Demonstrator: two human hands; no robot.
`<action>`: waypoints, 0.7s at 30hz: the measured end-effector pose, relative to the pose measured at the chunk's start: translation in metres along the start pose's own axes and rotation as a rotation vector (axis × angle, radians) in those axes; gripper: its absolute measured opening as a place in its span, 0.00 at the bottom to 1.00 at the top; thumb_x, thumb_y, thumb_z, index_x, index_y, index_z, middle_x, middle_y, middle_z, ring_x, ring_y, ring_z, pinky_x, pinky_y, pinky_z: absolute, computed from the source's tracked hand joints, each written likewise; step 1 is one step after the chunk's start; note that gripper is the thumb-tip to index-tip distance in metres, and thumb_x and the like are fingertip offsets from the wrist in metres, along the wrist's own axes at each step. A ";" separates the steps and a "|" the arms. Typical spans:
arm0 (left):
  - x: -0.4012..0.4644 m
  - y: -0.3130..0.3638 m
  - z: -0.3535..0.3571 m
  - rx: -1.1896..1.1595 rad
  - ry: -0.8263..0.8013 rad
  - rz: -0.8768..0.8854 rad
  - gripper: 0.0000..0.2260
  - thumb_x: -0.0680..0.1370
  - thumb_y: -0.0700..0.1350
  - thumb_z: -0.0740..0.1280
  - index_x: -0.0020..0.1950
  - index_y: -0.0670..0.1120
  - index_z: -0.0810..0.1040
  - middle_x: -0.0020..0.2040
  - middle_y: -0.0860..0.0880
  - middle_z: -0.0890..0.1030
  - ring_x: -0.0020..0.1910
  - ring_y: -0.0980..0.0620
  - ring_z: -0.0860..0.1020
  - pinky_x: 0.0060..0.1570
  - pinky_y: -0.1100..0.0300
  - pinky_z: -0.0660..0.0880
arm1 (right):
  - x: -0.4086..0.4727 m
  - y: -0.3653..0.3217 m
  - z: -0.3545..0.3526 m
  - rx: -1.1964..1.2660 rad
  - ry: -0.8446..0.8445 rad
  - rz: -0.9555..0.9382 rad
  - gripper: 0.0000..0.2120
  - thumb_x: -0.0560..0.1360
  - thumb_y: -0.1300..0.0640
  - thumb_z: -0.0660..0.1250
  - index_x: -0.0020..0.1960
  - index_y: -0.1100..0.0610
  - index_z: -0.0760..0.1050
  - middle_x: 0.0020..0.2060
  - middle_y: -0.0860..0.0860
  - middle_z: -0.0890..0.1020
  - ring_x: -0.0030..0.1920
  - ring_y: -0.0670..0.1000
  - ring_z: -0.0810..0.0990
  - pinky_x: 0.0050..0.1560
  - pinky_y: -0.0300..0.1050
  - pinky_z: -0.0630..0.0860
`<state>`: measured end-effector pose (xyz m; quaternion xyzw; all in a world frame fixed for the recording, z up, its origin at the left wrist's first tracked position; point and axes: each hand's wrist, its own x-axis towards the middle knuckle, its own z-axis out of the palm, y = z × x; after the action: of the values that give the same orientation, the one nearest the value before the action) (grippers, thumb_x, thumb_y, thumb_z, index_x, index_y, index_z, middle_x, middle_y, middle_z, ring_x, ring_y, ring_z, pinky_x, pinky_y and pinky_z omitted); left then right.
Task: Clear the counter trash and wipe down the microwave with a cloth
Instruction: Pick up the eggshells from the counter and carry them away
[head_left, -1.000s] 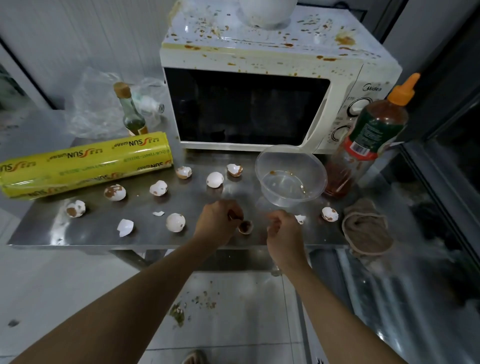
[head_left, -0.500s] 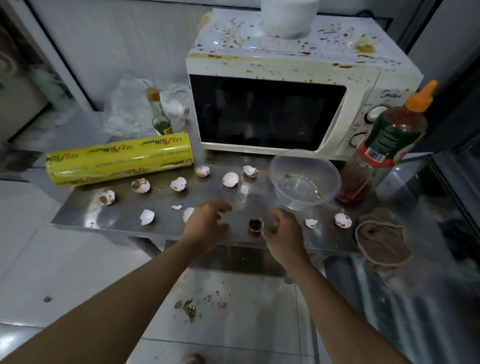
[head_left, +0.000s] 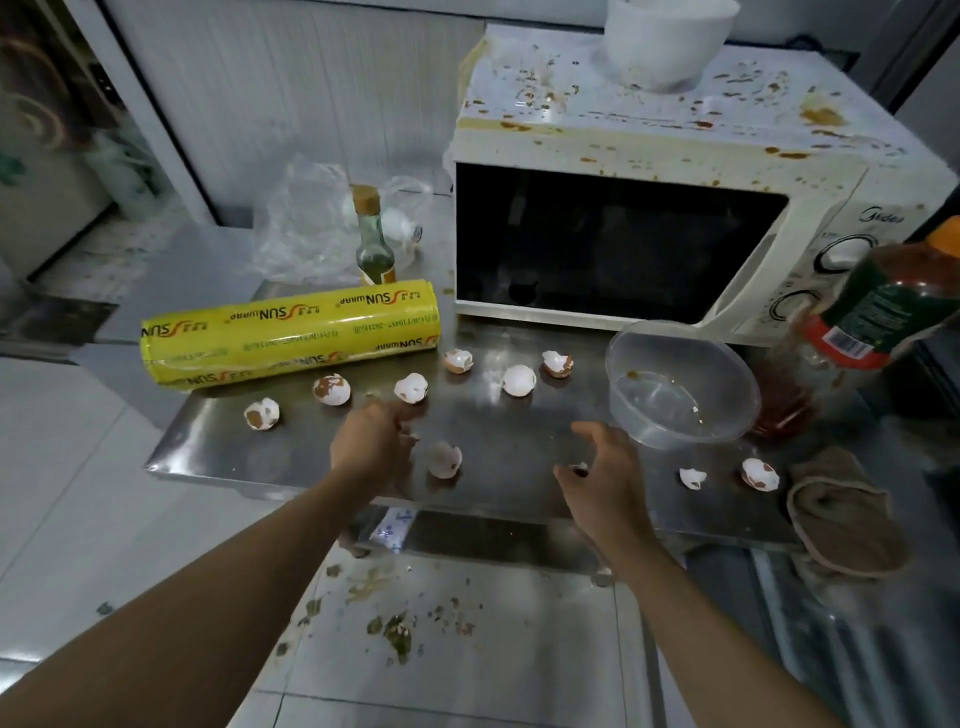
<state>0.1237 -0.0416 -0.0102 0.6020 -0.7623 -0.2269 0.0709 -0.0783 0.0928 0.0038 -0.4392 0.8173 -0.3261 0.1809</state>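
Several broken eggshells (head_left: 518, 379) lie scattered on the steel counter (head_left: 519, 447). My left hand (head_left: 371, 447) is near the front edge, fingers curled down over a shell piece that it hides. One shell (head_left: 444, 460) lies just right of it. My right hand (head_left: 602, 478) pinches a small shell bit between thumb and fingers; only a white sliver of the bit shows. The sauce-spattered white microwave (head_left: 831, 187) stands at the back. A brown cloth (head_left: 836, 509) lies crumpled at the counter's right front corner.
A clear plastic bowl (head_left: 680, 384) sits in front of the microwave, with a tilted sauce bottle (head_left: 878, 312) to its right. A yellow wrap roll (head_left: 291, 332), a small glass bottle (head_left: 374, 244) and a plastic bag (head_left: 306, 228) are at the left. A white bowl (head_left: 670, 36) tops the microwave. Scraps litter the floor (head_left: 395, 623).
My left hand moved left, past one shell, and curled over the piece near the front edge. My right hand closed in on the brown-stained shell. The view shifted right and closer.
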 end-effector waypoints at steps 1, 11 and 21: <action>0.004 -0.001 0.002 0.021 -0.013 0.010 0.08 0.74 0.44 0.68 0.53 0.48 0.81 0.52 0.44 0.81 0.49 0.45 0.79 0.45 0.57 0.74 | 0.000 0.000 0.001 -0.003 0.013 0.010 0.21 0.71 0.63 0.69 0.63 0.56 0.72 0.60 0.52 0.73 0.63 0.50 0.69 0.54 0.34 0.62; 0.010 -0.003 0.003 -0.013 -0.057 0.011 0.02 0.74 0.40 0.68 0.45 0.45 0.81 0.47 0.42 0.82 0.47 0.43 0.80 0.43 0.56 0.75 | -0.008 0.008 0.004 -0.018 0.070 0.120 0.18 0.73 0.61 0.70 0.61 0.57 0.73 0.60 0.53 0.73 0.62 0.52 0.71 0.54 0.35 0.64; -0.013 0.022 0.000 -0.068 -0.057 0.139 0.04 0.73 0.43 0.69 0.44 0.51 0.83 0.47 0.48 0.83 0.46 0.49 0.80 0.45 0.55 0.77 | -0.017 0.005 0.000 0.038 0.113 0.157 0.19 0.72 0.60 0.71 0.62 0.56 0.72 0.60 0.54 0.72 0.61 0.53 0.72 0.57 0.41 0.69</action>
<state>0.1078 -0.0259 0.0016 0.5383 -0.7957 -0.2644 0.0849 -0.0721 0.1085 0.0003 -0.3510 0.8518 -0.3507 0.1679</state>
